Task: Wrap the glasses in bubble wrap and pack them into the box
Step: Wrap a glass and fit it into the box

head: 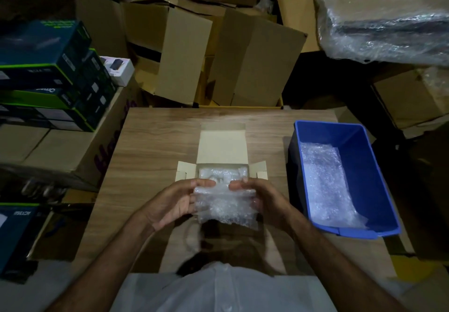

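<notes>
Two hands, left and right, gripping one bubble-wrapped bundle before one open box, one blue bin beside.

A bubble-wrapped bundle sits just before the open box, which holds wrapped pieces.
</notes>
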`<state>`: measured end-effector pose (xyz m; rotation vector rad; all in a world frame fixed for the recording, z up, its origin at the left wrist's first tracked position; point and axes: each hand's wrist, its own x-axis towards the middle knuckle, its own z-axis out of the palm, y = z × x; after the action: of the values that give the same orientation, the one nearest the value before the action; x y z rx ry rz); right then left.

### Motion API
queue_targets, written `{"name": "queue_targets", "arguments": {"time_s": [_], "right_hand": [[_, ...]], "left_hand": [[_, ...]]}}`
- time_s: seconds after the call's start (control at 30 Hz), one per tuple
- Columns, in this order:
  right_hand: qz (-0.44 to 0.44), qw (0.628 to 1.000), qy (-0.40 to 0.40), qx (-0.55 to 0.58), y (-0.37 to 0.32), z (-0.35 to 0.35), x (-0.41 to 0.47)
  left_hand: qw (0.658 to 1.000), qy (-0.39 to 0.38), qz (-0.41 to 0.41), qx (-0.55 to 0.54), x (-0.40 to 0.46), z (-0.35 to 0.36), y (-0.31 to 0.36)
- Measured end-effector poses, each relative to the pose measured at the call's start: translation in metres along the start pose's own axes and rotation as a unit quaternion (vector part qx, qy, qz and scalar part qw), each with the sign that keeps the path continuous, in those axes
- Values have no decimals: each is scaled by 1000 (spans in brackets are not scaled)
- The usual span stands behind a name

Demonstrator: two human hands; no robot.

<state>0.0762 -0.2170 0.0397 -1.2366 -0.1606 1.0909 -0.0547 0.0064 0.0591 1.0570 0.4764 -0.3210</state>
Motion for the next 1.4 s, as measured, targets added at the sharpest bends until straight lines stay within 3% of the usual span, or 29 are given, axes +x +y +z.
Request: {"name": "queue_targets", "arguments": {"time_s": [0.17, 0.27, 0.4, 0.63, 0.73, 0.9, 1.0, 1.1, 1.2, 1.4], "right_hand": [[-100, 988, 51, -108, 12, 4, 8], [-147, 973, 64, -164, 20, 4, 11], [-142, 974, 38, -172, 26, 1, 14], [-68, 986, 101, -116, 47, -6, 21], [-116, 970, 143, -157, 53, -1, 22], [-178, 910, 237, -290, 68, 13, 32], [-177, 877, 265, -359, 81, 15, 45], [-164, 848, 252, -437, 92, 18, 55], [-139, 835, 204, -491, 93, 22, 56], [-150, 791, 151, -573, 99, 26, 58]], "left_hand": [[981, 110, 74, 143, 9, 11, -1], [976, 109, 99, 158, 13, 8, -5], [944, 99, 123, 291, 22, 1, -14], [994, 17, -7, 109, 29, -16, -10], [984, 28, 8, 175, 45, -21, -6], [893, 75, 116, 428, 92, -30, 5], [811, 84, 169, 553, 122, -34, 5], [723, 97, 210, 651, 145, -34, 2], [658, 60, 227, 715, 158, -40, -6], [591, -1, 213, 778, 154, -49, -9]]}}
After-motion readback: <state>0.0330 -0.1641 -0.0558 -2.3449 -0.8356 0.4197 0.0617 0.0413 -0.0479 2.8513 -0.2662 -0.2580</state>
